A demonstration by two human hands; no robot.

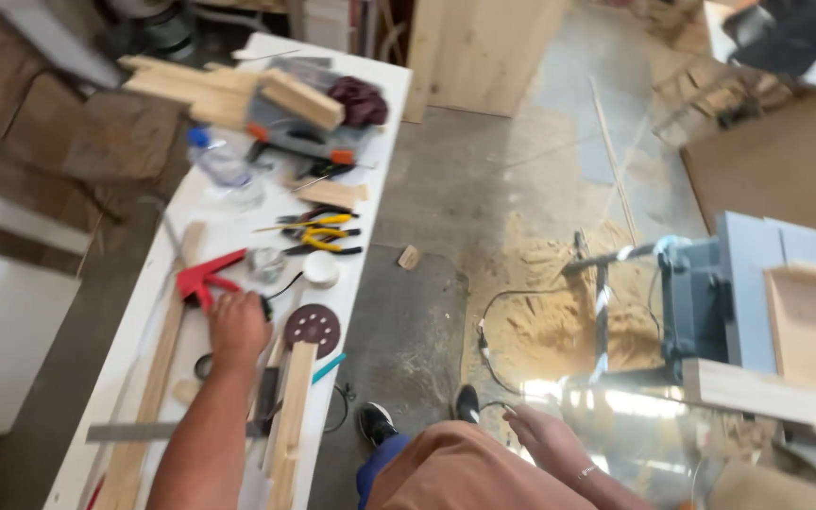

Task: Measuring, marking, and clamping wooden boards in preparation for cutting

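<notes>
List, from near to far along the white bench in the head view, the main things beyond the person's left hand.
Left hand → red clamp → yellow pliers → plastic bottle → wood offcuts.

A long white bench (238, 203) runs up the left of a workshop. The grey concrete floor (484, 179) carries a heap of sawdust (545, 312) and a black cable (493, 321). Pale wooden boards (484, 52) lean at the far end. To the right stands what may be a blue-grey table saw (720, 293), blurred.
</notes>
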